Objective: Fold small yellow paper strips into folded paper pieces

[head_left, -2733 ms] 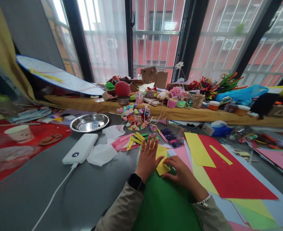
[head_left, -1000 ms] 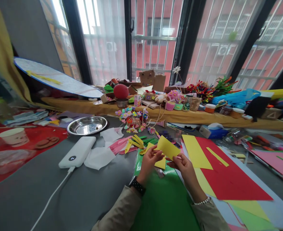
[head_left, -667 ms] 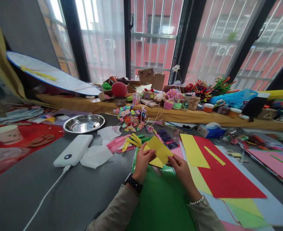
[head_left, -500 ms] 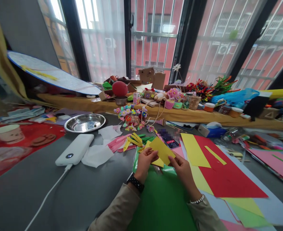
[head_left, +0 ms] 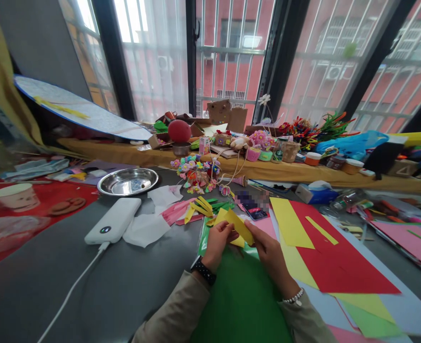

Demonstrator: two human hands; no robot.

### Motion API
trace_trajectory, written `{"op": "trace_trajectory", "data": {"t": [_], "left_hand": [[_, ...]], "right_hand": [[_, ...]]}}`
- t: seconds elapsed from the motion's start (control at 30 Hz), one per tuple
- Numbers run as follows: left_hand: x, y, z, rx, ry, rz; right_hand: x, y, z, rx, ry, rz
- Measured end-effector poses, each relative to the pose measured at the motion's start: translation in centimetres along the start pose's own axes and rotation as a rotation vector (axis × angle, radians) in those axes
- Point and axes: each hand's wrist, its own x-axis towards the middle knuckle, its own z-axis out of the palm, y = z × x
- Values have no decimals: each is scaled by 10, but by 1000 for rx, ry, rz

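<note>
Both hands hold a piece of yellow paper point(head_left: 239, 226) above a green sheet point(head_left: 244, 295). My left hand point(head_left: 217, 243) pinches its left edge between thumb and fingers. On the right side, my right hand point(head_left: 267, 247) grips the paper, which looks bent over along that side. More yellow paper lies just beneath and behind it, partly hidden by the hands. Beyond them are folded yellow strips point(head_left: 200, 207) and green strips point(head_left: 222, 205). A phone point(head_left: 253, 207) rests behind my right hand.
At the left lie a white power bank point(head_left: 113, 221) with a cable, white tissue point(head_left: 146, 231) and a metal dish point(head_left: 128, 182). Red paper point(head_left: 346, 262) and a yellow sheet point(head_left: 292, 224) are on the right. Craft flowers point(head_left: 196, 171) stand at the back.
The yellow paper was flat and facing me; now it is tilted and bent over on the right. My right hand has shifted slightly up and inward around its edge.
</note>
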Motion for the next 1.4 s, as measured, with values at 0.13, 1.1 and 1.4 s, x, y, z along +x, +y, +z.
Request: {"op": "trace_trajectory", "data": {"t": [0.13,1.1,1.4], "left_hand": [[-1,2,0,-19,17,-3],[-15,2,1,513,-451,98],[-15,4,4,517,-442,47]], "right_hand": [[0,2,0,-137,-50,-99],[6,-11,-6,486,104,400],[6,-11,-6,509,108,424]]}}
